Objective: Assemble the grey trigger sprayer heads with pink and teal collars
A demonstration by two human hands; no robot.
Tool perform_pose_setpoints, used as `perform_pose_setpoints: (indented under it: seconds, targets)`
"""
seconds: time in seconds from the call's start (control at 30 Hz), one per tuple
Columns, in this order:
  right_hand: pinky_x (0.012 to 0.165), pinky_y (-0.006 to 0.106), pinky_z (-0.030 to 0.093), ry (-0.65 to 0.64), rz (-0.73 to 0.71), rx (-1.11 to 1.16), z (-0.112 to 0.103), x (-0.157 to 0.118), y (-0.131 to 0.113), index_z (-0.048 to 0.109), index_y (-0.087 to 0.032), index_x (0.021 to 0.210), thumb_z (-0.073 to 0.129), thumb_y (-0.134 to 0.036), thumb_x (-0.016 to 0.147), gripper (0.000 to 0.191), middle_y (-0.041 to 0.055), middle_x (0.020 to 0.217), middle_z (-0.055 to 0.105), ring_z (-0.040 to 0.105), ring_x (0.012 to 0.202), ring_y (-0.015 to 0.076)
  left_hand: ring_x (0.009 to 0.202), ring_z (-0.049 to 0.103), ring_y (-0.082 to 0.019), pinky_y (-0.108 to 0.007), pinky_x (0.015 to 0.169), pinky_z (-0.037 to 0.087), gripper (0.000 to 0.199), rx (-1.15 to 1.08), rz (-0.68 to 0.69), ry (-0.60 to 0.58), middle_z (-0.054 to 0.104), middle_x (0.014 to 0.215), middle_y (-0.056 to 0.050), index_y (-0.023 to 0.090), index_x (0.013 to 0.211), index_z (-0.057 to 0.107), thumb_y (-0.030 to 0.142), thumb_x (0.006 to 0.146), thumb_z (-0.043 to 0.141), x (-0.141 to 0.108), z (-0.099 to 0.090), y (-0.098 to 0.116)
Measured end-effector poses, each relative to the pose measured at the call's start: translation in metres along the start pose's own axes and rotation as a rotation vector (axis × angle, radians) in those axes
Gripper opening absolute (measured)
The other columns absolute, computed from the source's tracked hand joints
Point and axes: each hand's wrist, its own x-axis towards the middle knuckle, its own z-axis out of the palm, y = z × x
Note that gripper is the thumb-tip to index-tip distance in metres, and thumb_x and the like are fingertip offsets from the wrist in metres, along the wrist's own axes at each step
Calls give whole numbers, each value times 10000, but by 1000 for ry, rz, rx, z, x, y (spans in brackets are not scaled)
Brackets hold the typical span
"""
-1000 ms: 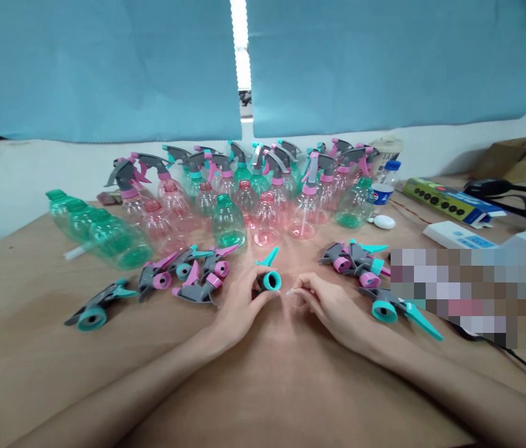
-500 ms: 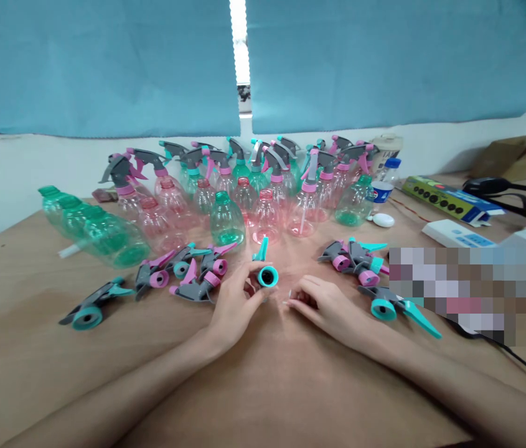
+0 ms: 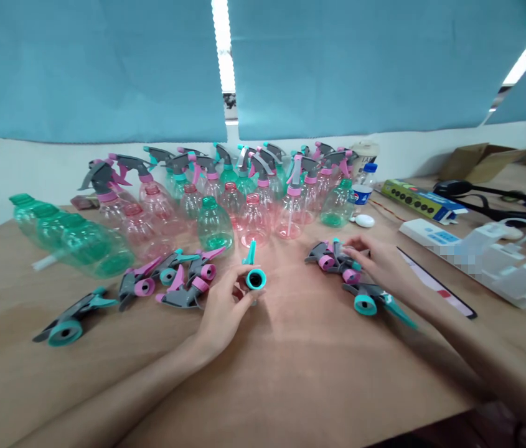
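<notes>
My left hand [image 3: 226,305] is closed around a trigger spray head with a teal collar [image 3: 256,279]. The collar's open end faces me and the teal trigger [image 3: 250,252] points away. On the right, my right hand [image 3: 379,261] reaches over a small group of spray heads, its fingers slightly bent and apart. Its fingertips are at a grey spray head [image 3: 337,252], and the hand covers part of it. Around that hand lie a pink-collared spray head [image 3: 326,262] and a teal-collared one [image 3: 365,305].
More loose spray heads [image 3: 144,286] lie left of my left hand. Behind stand pink bottles [image 3: 253,221] and green bottles [image 3: 215,225], several with spray heads fitted. Green bottles [image 3: 97,246] lie at far left. At right are a power strip [image 3: 431,235], a box [image 3: 421,200] and a Pepsi bottle [image 3: 362,194].
My right hand has moved right, from beside the held spray head to the group of spray heads. My left hand still holds the same head. The view has turned slightly right.
</notes>
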Motion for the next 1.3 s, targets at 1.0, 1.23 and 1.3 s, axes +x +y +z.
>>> perform_pose_setpoints:
  seconds: [1.0,1.23,1.3]
  targets:
    - [701,300,449,-2,-419,-112,30,-16,-29,612,-183,896,434,-208,929,183,79,886,681,619,796,194,624,563,-138,-251,584,449,213,103,-22,-52,601,780,20,229,1037,570,297,836,588,2,-1,9]
    - [683,254,453,-225,-405,124,52,12,-51,597,-196,912,454,-204,926,144,32,893,689,635,785,156,664,585,-156,-260,583,465,245,107,-6,-56,625,845,-5,224,1070,567,262,829,579,2,-2,6]
    - [680,252,447,-216,-388,120,59,22,-48,596,-194,902,475,-186,909,121,29,876,690,636,769,154,656,585,-157,-258,572,460,239,107,-2,-54,628,836,-6,220,1060,572,268,826,584,2,-2,7]
